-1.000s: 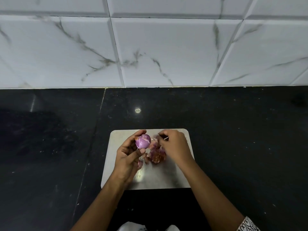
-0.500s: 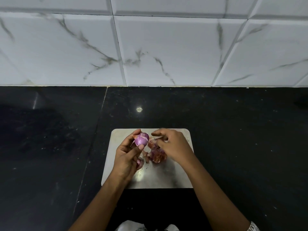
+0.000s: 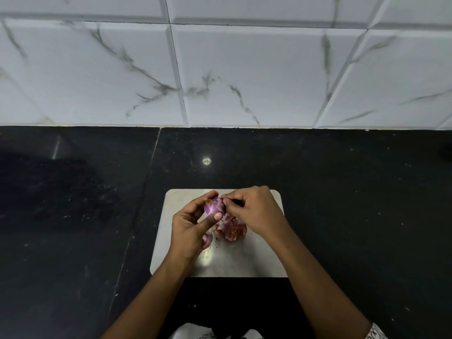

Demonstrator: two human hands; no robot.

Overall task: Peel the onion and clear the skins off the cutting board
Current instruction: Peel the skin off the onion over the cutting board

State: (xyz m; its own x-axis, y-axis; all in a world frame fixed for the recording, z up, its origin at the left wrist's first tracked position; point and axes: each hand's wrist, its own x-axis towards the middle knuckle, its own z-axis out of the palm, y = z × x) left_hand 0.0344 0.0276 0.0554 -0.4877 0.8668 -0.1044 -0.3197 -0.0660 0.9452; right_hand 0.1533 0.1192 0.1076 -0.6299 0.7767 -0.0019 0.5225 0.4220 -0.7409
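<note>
the cutting board (image 3: 264,263) lies on the counter (image 3: 342,204) at lower centre of the frame, the tiled wall (image 3: 244,69) across the top. skins (image 3: 233,230) sit mid-board; the onion (image 3: 214,206) is just above them in frame, between both hands.

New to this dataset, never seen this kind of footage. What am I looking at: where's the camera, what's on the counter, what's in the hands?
There is no machine here: a person works with two bare hands. The single picture comes from a wide-angle camera on the person's head, looking forward and down, so both forearms enter from the bottom edge.

A pale rectangular cutting board with rounded corners lies on a black polished stone counter below a wall of white marbled tiles.

The left hand holds a small purple, mostly peeled onion above the board. The right hand pinches at the onion's top, apparently picking off a bit of skin. A heap of reddish-brown papery onion skins lies on the board beneath the hands.
</note>
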